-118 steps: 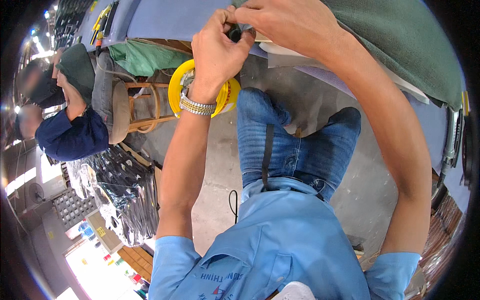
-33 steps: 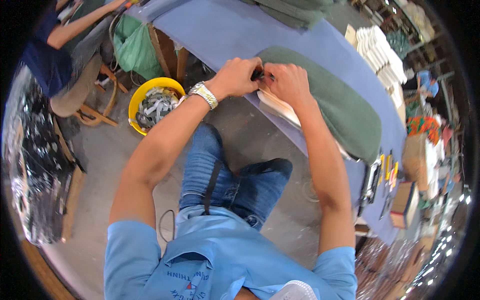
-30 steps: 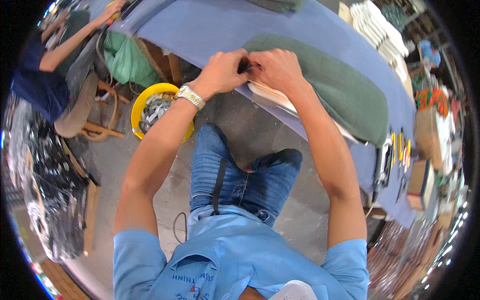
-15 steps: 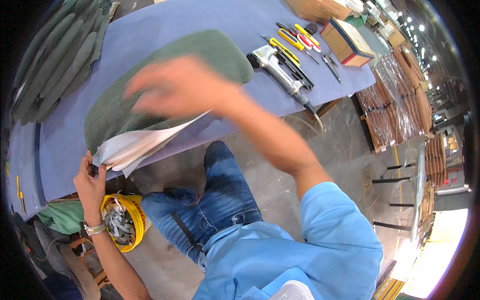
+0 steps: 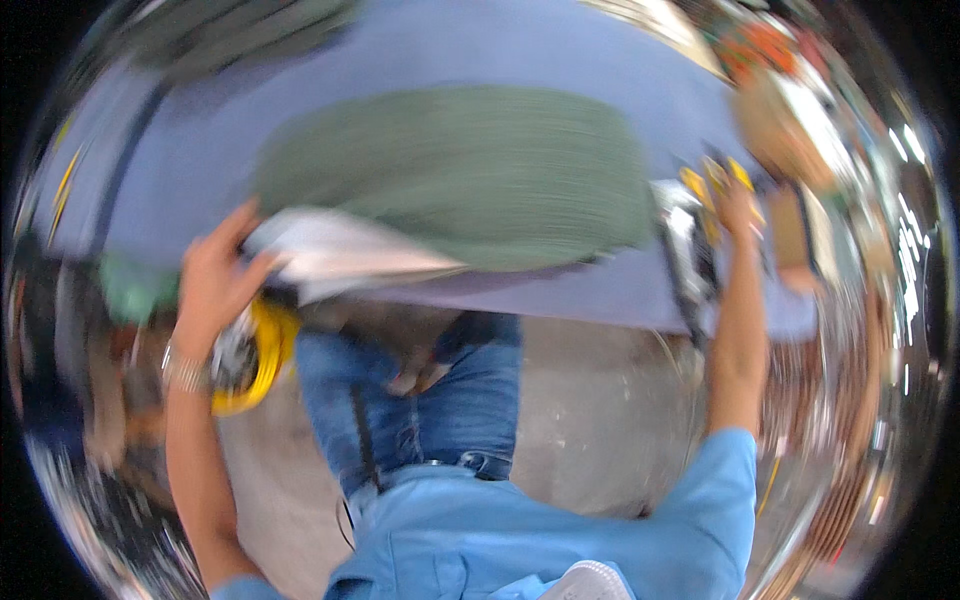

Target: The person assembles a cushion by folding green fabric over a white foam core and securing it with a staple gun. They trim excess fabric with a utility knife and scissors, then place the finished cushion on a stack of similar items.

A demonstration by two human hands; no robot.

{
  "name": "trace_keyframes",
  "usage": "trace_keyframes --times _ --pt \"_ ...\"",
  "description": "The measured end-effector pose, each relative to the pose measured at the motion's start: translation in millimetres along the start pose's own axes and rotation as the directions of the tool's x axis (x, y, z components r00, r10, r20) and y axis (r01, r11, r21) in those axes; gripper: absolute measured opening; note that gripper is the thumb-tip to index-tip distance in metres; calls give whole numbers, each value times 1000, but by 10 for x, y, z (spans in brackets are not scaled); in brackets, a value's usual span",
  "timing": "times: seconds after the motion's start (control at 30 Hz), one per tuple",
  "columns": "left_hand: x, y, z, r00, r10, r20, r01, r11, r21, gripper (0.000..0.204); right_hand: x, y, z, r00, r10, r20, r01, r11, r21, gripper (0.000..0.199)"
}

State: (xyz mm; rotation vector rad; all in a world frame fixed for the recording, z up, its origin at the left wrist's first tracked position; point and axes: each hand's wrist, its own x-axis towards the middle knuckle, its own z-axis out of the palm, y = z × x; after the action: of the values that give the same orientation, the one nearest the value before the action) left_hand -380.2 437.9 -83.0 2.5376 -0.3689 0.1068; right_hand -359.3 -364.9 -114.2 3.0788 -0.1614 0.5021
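Observation:
A green fabric-covered cushion [image 5: 480, 170] lies on the blue table, with a white and pinkish lining [image 5: 345, 250] loose along its near left edge. My left hand [image 5: 222, 268], a metal watch on its wrist, holds the cushion's near left corner between thumb and fingers. On the far right, my right hand [image 5: 737, 207] reaches among yellow-handled tools [image 5: 715, 180]. Blur hides whether its fingers grip one of them. Just left of that hand lies a silver and black air stapler [image 5: 685, 240].
Green covered pieces [image 5: 230, 35] are piled at the far left of the blue table [image 5: 400, 50]. Cardboard boxes [image 5: 790, 125] stand at the right. Below the near edge, a yellow bucket [image 5: 270, 350] holds scraps beside my left forearm.
My right hand has swung from above the cushion out to the tools on the right. My left hand stays at the cushion corner. The whole view has turned and is blurred.

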Motion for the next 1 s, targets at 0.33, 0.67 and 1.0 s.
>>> trace_keyframes --times 0.33,0.67,1.0 --pt "-60 -15 -76 990 133 -44 -127 984 127 41 330 -1367 -1790 816 59 -575 171 925 339 43" --pt "109 -74 109 976 168 -140 -153 982 107 38 -830 -5122 -1475 694 -112 -711 478 -666 572 35" --pt "88 -28 107 983 144 -116 -138 988 64 37 -758 -6112 -708 875 -80 -477 281 -718 637 15"
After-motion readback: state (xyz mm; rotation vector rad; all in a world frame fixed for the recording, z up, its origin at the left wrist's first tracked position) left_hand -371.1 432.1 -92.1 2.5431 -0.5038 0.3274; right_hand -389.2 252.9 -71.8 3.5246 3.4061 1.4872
